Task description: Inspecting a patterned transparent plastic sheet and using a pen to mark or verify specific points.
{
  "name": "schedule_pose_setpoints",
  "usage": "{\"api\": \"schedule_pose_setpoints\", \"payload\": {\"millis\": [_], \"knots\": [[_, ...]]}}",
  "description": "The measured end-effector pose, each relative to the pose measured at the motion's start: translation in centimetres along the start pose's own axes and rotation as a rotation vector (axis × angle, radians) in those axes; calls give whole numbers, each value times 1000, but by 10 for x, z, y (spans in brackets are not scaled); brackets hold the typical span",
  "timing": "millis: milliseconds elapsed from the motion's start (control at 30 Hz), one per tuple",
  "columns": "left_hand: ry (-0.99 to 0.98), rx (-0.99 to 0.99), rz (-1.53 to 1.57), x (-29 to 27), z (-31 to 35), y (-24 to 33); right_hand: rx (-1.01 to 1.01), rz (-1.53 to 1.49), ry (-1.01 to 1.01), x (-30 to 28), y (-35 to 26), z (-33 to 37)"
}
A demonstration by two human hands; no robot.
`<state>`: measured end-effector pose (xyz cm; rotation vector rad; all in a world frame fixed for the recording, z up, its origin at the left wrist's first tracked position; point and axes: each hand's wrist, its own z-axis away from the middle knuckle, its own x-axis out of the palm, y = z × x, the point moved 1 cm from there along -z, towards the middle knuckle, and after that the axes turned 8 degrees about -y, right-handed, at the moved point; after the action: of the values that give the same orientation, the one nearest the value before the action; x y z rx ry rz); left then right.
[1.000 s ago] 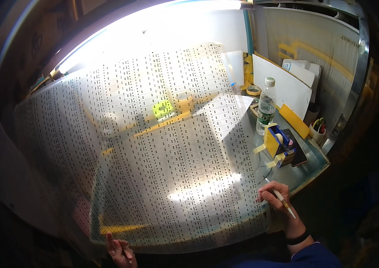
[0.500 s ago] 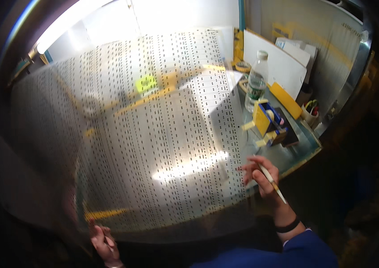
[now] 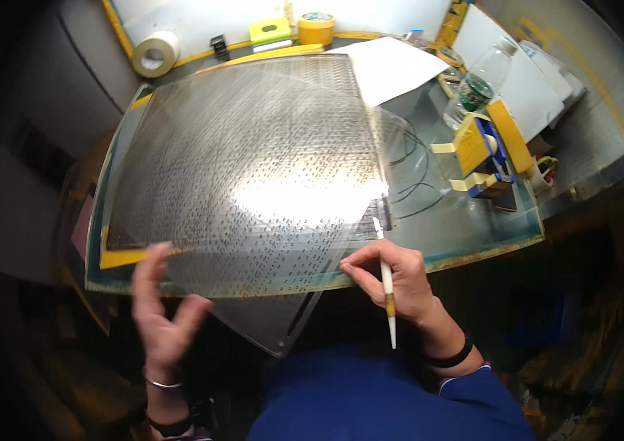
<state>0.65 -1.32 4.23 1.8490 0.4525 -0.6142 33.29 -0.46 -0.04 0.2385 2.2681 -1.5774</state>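
A clear film sheet [image 3: 253,147] with rows of small dark marks lies over the glass-topped table [image 3: 466,231]. Strong glare hides part of it. At its near side a clear corner hangs past the table's front edge. My left hand [image 3: 163,327], slightly blurred, is at the near left edge with thumb and fingers apart, holding nothing I can see. A slim white craft knife [image 3: 390,303] rests in my right hand [image 3: 409,283], its tip pointing away from me. Thumb and forefinger come together close to the film's right edge; whether they touch it, I cannot tell.
On the right stand a blue-and-yellow tape dispenser [image 3: 477,151], a clear bottle [image 3: 479,88] and a pen cup [image 3: 545,173]. White paper [image 3: 394,67] lies at the back. Along the back edge are a tape roll [image 3: 156,54], a yellow-green hole-marked block [image 3: 269,29] and a yellow roll [image 3: 316,28].
The film was raised toward me and covered the back of the table; now it lies lower and flatter. My left hand has opened and moved up. The right hand has shifted left, still with the knife.
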Motion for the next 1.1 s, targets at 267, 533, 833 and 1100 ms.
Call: {"api": "schedule_pose_setpoints", "payload": {"millis": [267, 533, 833, 1100], "knots": [[-448, 280, -429, 56, -1, 18, -6, -197, 18, -10, 11, 15], [-436, 326, -410, 49, 8, 17, 113, -407, -89, 0, 8, 4], [-394, 331, -334, 50, 5, 17, 327, -449, -116, 14, -6, -15], [-257, 418, -353, 58, -2, 17, 239, -498, -2, 11, 4, -13]]}}
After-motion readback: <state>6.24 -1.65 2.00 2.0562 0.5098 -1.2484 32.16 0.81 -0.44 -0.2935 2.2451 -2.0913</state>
